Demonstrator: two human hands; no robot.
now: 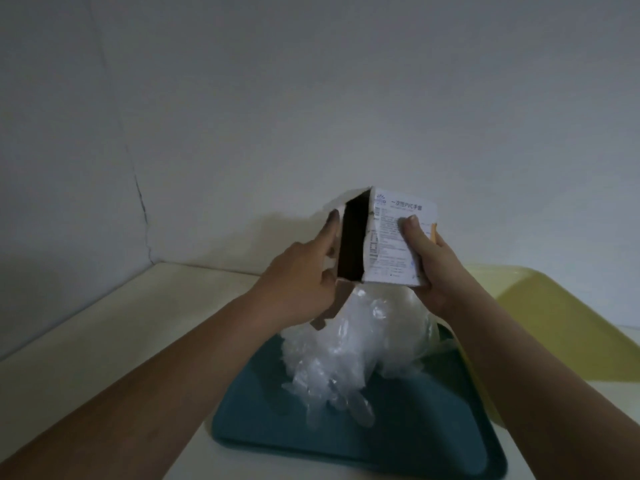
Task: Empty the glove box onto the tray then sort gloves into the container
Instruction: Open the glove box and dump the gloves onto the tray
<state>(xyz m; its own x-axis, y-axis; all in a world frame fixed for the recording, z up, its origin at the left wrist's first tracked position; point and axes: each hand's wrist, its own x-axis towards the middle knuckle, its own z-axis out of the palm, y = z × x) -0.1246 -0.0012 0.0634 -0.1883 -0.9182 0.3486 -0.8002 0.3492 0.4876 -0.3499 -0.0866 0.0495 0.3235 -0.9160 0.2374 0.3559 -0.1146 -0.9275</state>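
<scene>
A person holds an upended glove box (pixel 394 237) between both hands above a teal tray (pixel 415 434), its long axis near upright and its open end facing down. The left hand (pixel 304 271) grips the box's left wall, forefinger laid straight up the side and thumb hooked at the lower edge. The right hand (pixel 429 271) clamps the printed face, thumb flat on the label and fingers wrapped behind.

Directly below the hands, a heap of clear gloves (pixel 356 344) sits on the far half of the tray, its top just beneath the box mouth. A brown flap (pixel 332 306) hangs loose there beside the left wrist. A torn opening in the box shows a dark inside with no glove visible, so the emptying looks close to done.

The yellow container (pixel 561 327) lies beyond the right forearm, touching or just beside the tray's right edge, which makes the right hand the nearer one for sorting. The heap reaches toward the tray's far and right rims, where gloves could slide off. Pale worktop (pixel 104 341) stretches out to the left of the left arm, a likely place to set the box down. The wall (pixel 311 98) stands close behind the hands.
</scene>
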